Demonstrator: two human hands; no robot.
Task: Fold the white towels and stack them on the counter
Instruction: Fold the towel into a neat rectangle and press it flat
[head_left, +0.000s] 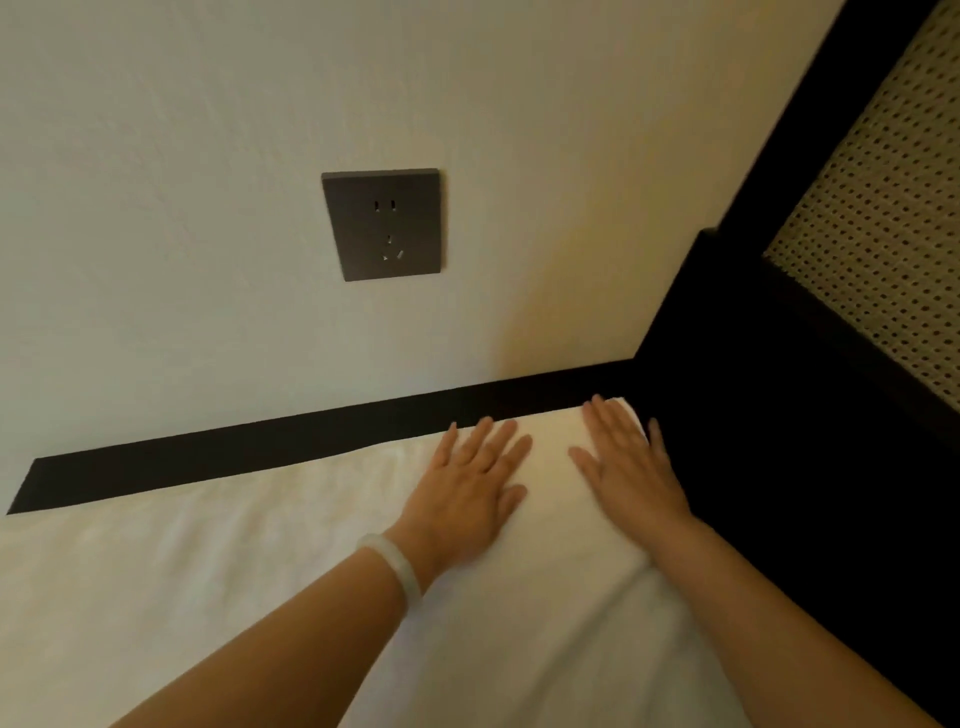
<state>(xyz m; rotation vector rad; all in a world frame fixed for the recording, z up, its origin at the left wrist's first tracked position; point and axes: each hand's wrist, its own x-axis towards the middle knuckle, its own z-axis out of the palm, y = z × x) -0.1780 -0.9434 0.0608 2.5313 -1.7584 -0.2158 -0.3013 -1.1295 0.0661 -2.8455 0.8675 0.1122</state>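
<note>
Pressing the white towel (551, 545), left hand (467, 499) and right hand (631, 467) lie flat, fingers spread.

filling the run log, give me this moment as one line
left hand: flat on white towel | right hand: flat on white towel | white towel: on dark counter

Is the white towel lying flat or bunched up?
Flat: the white towel lies smooth, and the left hand and right hand press it with straight fingers. Whether it is already folded, I cannot tell.
</note>
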